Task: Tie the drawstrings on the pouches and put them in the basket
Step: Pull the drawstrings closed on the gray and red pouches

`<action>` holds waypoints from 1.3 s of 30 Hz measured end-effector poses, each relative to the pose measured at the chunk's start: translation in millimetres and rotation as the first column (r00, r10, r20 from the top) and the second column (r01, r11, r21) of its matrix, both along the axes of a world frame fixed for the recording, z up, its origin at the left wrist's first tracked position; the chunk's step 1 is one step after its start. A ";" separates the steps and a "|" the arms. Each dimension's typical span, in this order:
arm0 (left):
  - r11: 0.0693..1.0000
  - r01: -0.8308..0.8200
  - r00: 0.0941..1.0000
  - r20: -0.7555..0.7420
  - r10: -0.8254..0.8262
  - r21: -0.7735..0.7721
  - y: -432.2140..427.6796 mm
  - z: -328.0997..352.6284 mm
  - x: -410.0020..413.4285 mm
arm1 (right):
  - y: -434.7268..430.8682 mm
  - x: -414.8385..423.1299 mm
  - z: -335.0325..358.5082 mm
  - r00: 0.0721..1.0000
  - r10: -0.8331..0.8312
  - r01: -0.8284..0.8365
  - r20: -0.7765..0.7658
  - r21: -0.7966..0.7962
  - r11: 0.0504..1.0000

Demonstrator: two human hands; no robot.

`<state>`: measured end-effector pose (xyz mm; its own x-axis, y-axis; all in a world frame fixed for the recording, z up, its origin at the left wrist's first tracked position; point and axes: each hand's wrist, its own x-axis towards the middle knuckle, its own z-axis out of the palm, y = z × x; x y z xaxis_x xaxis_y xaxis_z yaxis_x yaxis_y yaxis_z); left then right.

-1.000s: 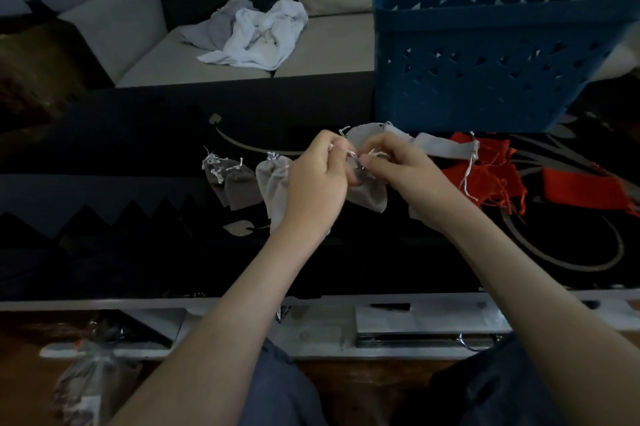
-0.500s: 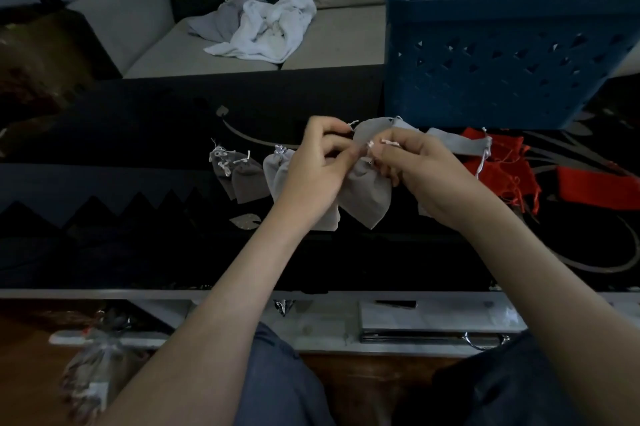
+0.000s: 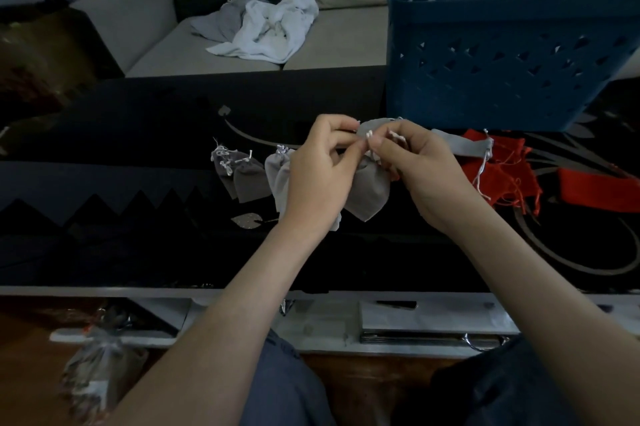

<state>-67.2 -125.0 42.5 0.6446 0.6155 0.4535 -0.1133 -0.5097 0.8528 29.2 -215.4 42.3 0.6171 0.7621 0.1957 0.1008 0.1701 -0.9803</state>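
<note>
A grey pouch (image 3: 369, 191) hangs between my hands above the black table (image 3: 138, 252). My left hand (image 3: 320, 172) and my right hand (image 3: 419, 169) each pinch its white drawstring (image 3: 370, 134) at the pouch's neck. Two dark grey pouches (image 3: 242, 176) and a lighter grey pouch (image 3: 277, 176) lie on the table to the left, with cords bunched at their necks. A flat grey pouch (image 3: 460, 146) and several red pouches (image 3: 502, 172) lie to the right. The blue basket (image 3: 502, 54) stands behind my right hand.
A sofa (image 3: 339, 44) runs behind the table with crumpled white and grey cloths (image 3: 266, 27) on its seat. Under the table's front edge is a shelf with flat items (image 3: 415, 321). A clear bag (image 3: 93, 366) lies at the lower left.
The grey pouch has dropped from bunched up between my fingers to hanging free below them. My fingers have shifted along the drawstring, whose white ends now stick up.
</note>
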 end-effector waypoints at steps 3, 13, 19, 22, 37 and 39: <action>0.999 0.039 0.999 -0.015 -0.040 -0.032 -1.9 -1.5 1.0 | -0.1 -0.1 -0.1 1.000 -0.021 0.022 -0.011 0.041 0.999; 0.985 0.127 0.982 -0.127 -0.142 -0.115 2.8 -5.6 4.0 | -2.1 4.0 0.4 1.000 0.018 -0.018 0.022 0.004 1.000; 0.991 0.119 0.968 -0.214 -0.130 -0.063 10.8 -8.6 5.7 | -2.7 -2.7 1.9 0.990 0.047 -0.047 0.135 -0.005 0.999; 0.995 0.101 0.970 -0.224 -0.098 0.002 9.8 -7.3 3.8 | -3.0 -3.7 1.1 0.987 0.067 -0.068 0.149 0.005 0.998; 0.937 0.165 0.986 0.039 -0.160 -0.308 16.3 -5.1 0.6 | -1.6 8.9 -6.7 0.923 0.025 0.078 0.383 -0.252 0.965; 0.947 0.158 0.987 0.005 -0.163 -0.280 16.6 -4.6 0.1 | -2.9 10.0 -6.8 0.901 0.056 0.088 0.431 -0.306 0.948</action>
